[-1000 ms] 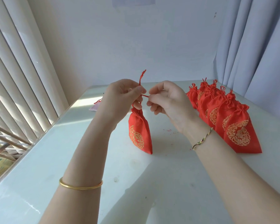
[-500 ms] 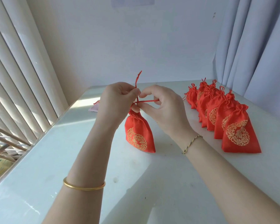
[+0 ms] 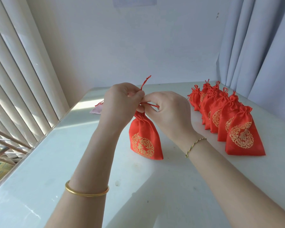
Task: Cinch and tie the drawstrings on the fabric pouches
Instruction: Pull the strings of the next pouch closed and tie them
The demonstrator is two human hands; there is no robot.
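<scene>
Left hand (image 3: 120,102), right hand (image 3: 168,112): fingertips met, each pinching the red drawstring (image 3: 150,105). Red pouch (image 3: 144,139), neck gathered, hung just below them, base on white table (image 3: 48,162). Bare tabletop lay toward the wrists. Tied pouches (image 3: 242,135) stood right of the fingers, well apart. Table edge ran left.

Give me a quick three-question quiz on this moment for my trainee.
1. True or false: the left hand and right hand both pinch the thin red drawstring cord above the red satin pouch with the gold emblem.
2. The row of tied red satin pouches stands on the white table toward the person's: A) left B) right.
3. Which wrist wears the plain gold bangle?
Key: 1 true; 2 B; 3 left.
</scene>
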